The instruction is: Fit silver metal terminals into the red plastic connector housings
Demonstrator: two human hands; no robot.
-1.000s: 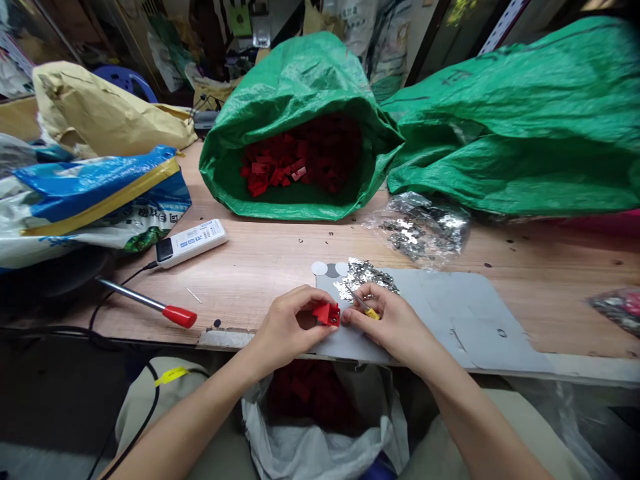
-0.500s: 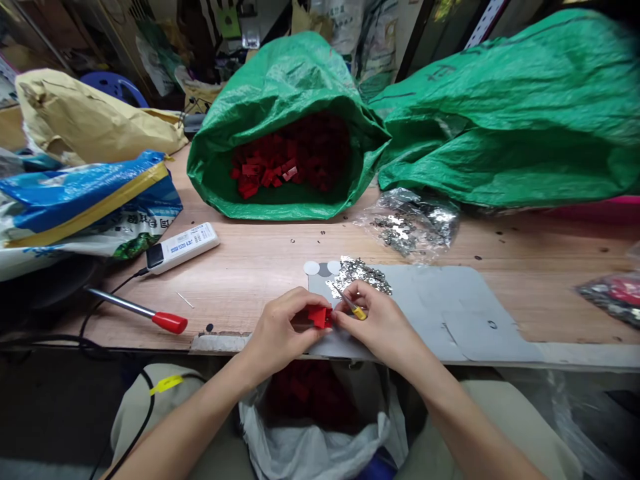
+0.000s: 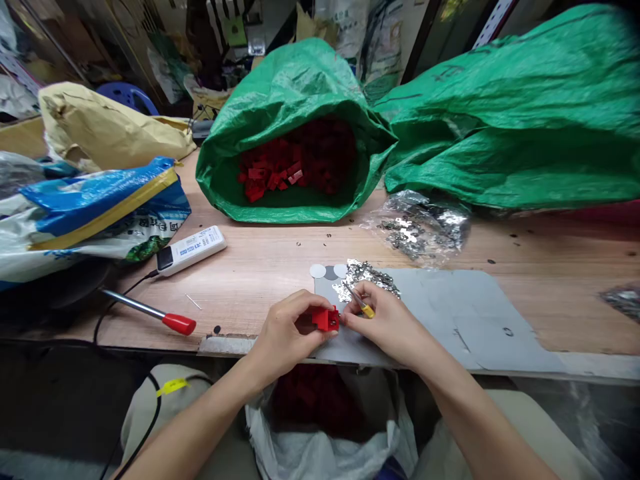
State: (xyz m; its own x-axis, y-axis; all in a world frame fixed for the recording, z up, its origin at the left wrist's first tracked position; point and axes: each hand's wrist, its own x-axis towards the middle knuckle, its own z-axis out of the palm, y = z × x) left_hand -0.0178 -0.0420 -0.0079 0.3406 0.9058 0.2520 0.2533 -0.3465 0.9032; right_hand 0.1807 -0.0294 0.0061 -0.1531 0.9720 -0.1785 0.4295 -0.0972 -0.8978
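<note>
Thumb and fingers of my left hand (image 3: 286, 333) are closed round a small red block (image 3: 326, 319) above the near edge of the grey mat (image 3: 440, 313). Just right of it, my right hand (image 3: 383, 320) holds a thin pointed tool with a yellow handle (image 3: 367, 311), its metal tip pointing up and left. The right fingertips are beside the block's right side; whether they pinch a small part too is too small to tell. A pile of small silvery metal pieces (image 3: 367, 277) lies just beyond my right hand.
Behind stands an open green sack (image 3: 300, 73) of red blocks, with another green sack (image 3: 520, 127) to its right. A clear bag of metal pieces (image 3: 425, 227) lies mid-table. To the left are a white device (image 3: 193, 250) and a red-tipped lever (image 3: 179, 323). A white sack (image 3: 330, 453) hangs below.
The whole view has shifted slightly, so things appear further right. The red block has turned a little and shows more of its face, and my right fingertips are slightly apart from it.
</note>
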